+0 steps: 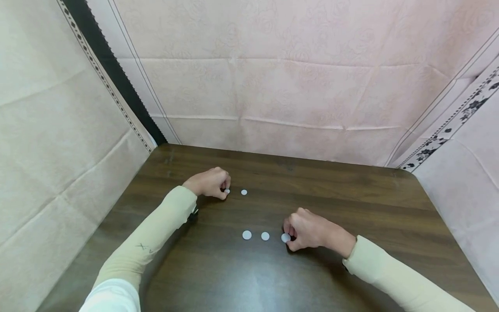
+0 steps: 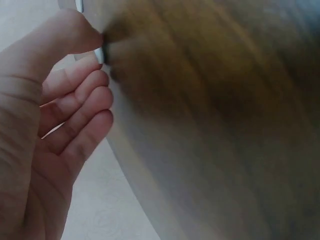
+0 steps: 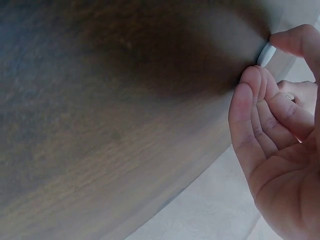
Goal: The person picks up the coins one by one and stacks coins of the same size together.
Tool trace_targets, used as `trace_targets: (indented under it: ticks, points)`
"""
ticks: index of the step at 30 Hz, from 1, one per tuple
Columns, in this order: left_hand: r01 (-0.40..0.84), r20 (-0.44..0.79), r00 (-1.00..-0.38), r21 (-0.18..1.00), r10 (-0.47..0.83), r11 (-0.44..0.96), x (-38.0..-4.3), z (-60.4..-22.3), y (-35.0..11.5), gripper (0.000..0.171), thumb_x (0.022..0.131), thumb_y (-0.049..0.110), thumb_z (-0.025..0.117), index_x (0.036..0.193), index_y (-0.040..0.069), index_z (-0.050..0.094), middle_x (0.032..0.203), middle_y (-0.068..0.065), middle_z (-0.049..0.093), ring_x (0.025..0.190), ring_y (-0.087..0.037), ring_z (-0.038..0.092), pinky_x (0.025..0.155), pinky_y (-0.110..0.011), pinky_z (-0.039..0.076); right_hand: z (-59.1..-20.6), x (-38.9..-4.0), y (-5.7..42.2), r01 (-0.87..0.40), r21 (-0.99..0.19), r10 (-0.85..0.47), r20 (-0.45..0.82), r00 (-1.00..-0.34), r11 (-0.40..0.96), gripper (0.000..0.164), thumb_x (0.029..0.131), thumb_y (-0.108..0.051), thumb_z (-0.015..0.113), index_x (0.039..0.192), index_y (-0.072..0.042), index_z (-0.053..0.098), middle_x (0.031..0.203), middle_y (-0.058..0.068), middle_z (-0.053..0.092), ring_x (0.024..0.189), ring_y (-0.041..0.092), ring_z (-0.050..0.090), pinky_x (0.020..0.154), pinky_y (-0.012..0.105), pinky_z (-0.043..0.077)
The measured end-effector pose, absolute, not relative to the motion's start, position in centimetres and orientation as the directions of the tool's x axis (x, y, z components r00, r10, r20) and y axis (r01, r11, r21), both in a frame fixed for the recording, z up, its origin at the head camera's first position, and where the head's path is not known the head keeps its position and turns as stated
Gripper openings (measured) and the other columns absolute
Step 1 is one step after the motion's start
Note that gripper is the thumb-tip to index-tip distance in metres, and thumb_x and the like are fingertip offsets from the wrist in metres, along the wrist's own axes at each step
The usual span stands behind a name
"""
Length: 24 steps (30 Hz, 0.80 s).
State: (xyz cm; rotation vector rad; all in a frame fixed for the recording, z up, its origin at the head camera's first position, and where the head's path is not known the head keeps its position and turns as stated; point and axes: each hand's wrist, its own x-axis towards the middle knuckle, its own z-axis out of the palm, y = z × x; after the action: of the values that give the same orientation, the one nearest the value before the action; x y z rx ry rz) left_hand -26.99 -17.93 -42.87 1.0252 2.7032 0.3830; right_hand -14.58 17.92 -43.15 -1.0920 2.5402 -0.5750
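My left hand (image 1: pixel 210 183) is at the far part of the table, pinching a small white disc (image 1: pixel 227 191) between thumb and fingers. In the left wrist view only a sliver of that disc (image 2: pixel 99 56) shows by the thumb tip. Just right of it lies another small white disc (image 1: pixel 244 192). Nearer to me, my right hand (image 1: pixel 309 229) pinches a larger white disc (image 1: pixel 286 237) at its edges, down at the tabletop. The right wrist view shows this disc (image 3: pixel 266 54) between thumb and fingertips. Left of it, a small disc (image 1: pixel 265 236) and a larger disc (image 1: pixel 247 235) lie in a row.
Everything lies on a dark brown wooden table (image 1: pixel 351 195) with rounded far corners. Pale patterned cloth (image 1: pixel 273 95) hangs behind it, and more cloth hangs at both sides. A bright glare falls on the tabletop's near middle.
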Motion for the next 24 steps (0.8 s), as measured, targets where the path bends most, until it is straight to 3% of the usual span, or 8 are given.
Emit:
trace_targets:
  ticks: [13,24]
  points:
    - [0.651,-0.065,-0.714,0.306,0.697,0.695,-24.9,-42.0,-18.4,0.008,0.085,0.018,0.078,0.085,0.014,0.072,0.087,0.002,0.066,0.076,-0.009,0.057,0.07,-0.024,0.052,-43.1,-14.5,17.7,-0.617,-0.477,-0.742,-0.121,-0.66,0.626,0.015,0.084,-0.017,0.087,0.091,-0.009,0.077,0.078,-0.003,0.072,0.061,-0.002,0.058,0.061,0.015,0.054]
    - [0.702,-0.049,-0.659,0.319,0.751,0.637,-21.5,-42.1,-18.3,0.008,0.085,0.016,0.079,0.083,0.015,0.072,0.084,0.004,0.065,0.073,-0.005,0.055,0.066,-0.02,0.051,-43.1,-14.2,17.7,-0.644,-0.439,-0.745,-0.095,-0.66,0.627,0.013,0.083,-0.017,0.085,0.086,-0.01,0.075,0.069,-0.006,0.066,0.053,-0.004,0.051,0.053,0.017,0.05]
